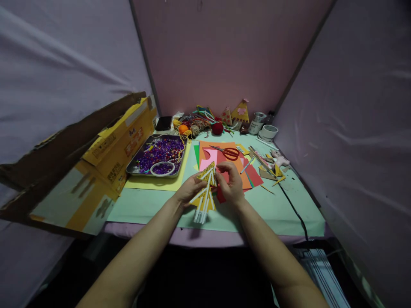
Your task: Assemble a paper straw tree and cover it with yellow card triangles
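Both my hands meet over the middle of the green table (144, 205). My left hand (189, 189) and my right hand (230, 185) are closed on a yellow patterned paper piece with white sticks (205, 192), shaped like a small tree and pointing away from me. The white sticks jut out below it toward the table's near edge. Under my right hand lies a stack of coloured paper sheets (239, 169) in pink, orange and red, with orange-handled scissors (228, 152) resting on it.
A metal tray of purple beads (158, 155) with a small round bowl sits left on a yellow sheet. An opened yellow cardboard box (105, 162) stands at far left. Yarn balls (205, 127), paper triangles, cups (263, 127) line the back. A black cable (293, 209) runs along the right.
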The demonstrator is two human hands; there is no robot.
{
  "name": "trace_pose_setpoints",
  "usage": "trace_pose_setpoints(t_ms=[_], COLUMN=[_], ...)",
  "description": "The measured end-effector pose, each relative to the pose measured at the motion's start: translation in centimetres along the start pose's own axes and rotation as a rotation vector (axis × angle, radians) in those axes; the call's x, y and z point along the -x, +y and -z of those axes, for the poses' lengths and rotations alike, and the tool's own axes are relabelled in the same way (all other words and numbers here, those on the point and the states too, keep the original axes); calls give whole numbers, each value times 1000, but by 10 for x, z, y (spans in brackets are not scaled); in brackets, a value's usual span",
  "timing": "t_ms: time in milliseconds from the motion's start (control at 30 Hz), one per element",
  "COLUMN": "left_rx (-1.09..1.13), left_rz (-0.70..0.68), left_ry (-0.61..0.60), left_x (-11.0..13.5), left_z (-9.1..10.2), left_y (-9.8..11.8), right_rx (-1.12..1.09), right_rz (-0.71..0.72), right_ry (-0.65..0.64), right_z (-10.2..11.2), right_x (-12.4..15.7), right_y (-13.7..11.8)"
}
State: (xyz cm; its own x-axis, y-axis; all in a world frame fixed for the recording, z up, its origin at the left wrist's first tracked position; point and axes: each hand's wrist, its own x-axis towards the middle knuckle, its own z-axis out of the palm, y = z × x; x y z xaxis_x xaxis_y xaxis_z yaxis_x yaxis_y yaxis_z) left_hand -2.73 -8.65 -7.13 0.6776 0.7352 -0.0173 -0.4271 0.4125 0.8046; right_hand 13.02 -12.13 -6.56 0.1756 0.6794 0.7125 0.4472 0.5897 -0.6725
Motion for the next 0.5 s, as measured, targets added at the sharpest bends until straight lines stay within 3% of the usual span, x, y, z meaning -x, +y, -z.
trace_pose_setpoints(t_ms=[300,500], left_rx=[-48,-49], left_rz=[4,4], left_ry=[-6,0], left_x=[0,-2], left_z=[-8,-4], left_y=[0,-3], right_rx=[59,178], right_rz=[-13,82], right_ry=[43,2], right_z=[-3,-1], right_x=[12,13], right_y=[3,7])
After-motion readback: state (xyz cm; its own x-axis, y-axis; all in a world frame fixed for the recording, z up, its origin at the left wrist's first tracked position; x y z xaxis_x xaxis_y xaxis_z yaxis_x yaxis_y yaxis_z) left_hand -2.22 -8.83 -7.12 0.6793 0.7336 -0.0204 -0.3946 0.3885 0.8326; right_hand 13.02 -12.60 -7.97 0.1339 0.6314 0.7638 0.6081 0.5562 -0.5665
